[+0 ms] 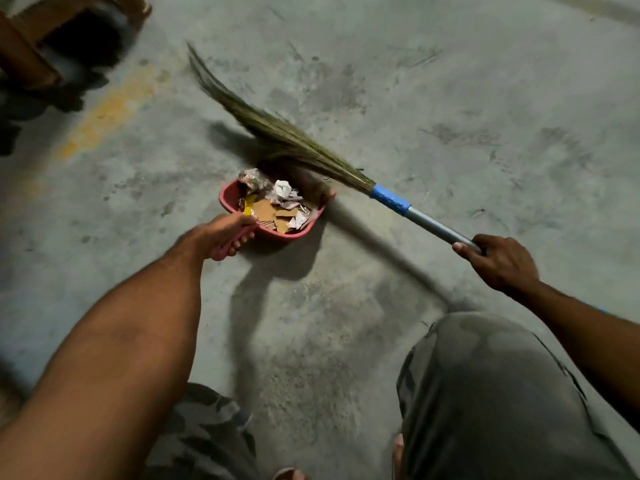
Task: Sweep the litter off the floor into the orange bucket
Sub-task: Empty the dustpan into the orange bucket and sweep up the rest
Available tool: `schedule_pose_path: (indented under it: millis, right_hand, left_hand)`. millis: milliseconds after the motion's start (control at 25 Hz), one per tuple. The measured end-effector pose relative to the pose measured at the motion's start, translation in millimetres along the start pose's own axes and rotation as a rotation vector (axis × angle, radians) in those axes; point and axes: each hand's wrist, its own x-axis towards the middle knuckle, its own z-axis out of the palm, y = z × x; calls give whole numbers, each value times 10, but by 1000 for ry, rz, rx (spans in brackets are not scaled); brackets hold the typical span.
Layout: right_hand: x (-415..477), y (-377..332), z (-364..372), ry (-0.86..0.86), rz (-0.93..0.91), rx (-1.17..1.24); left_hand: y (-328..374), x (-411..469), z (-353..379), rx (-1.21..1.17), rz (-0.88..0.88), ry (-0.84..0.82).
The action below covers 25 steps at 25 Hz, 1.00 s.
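A red dustpan (229,196) sits low over the concrete floor at the centre. It is full of litter (277,206): torn cardboard, crumpled white paper, a yellow wrapper and clear plastic. My left hand (221,235) grips the dustpan's red handle from the near side. My right hand (498,261) holds the metal handle of a grass broom (277,133), whose blue collar sits just right of the pan. The bristles reach up and left behind the pan. No orange bucket is in view.
A wooden piece of furniture (24,53) with dark things under it stands at the top left. A faded yellow line (110,109) crosses the floor there. My knees (485,393) in camouflage cloth fill the bottom edge.
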Motion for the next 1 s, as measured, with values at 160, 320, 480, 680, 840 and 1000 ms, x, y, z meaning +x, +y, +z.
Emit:
schedule_pose_path:
  millis: [160, 320, 480, 680, 840, 1000]
  right_hand:
    - [-45, 99, -21, -4, 54, 17]
    - [-67, 20, 48, -64, -39, -37]
    - [-94, -135, 127, -130, -114, -49]
    - [-270, -11, 69, -41, -12, 13]
    - [-290, 214, 8, 32, 110, 40]
    - [-345, 396, 110, -54, 111, 22]
  left_hand:
    - [-117, -35, 138, 6, -17, -23]
    - [-111, 1, 295, -27, -35, -20]
    - [-11, 2, 460, -71, -9, 9]
    - [-79, -28, 466, -18, 3, -31]
    - [-27, -78, 653, 14, 7, -79]
    - [67, 7, 816, -16, 25, -85]
